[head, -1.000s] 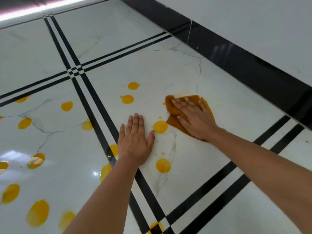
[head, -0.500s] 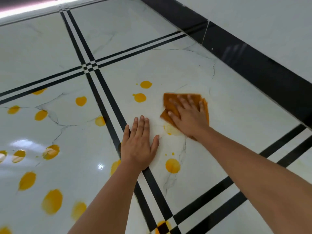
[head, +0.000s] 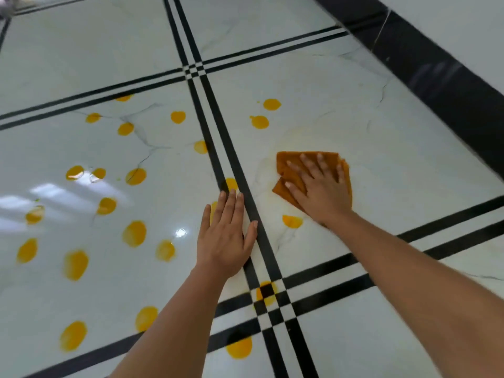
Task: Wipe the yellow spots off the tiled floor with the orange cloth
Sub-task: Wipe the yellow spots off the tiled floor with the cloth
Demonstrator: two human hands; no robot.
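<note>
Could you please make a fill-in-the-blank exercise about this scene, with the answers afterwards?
1. The right hand presses flat on a cloth of ____ colour.
2. The left hand lies flat on the tiled floor and holds ____.
3. The spots on the tiled floor are ____.
Answers: orange; nothing; yellow.

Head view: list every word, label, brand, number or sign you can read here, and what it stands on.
None: no text, label, number or sign shows on the orange cloth, the tiled floor, the black wall band, the left hand or the right hand.
The floor bears only black stripes, grey veins and yellow spots.
</note>
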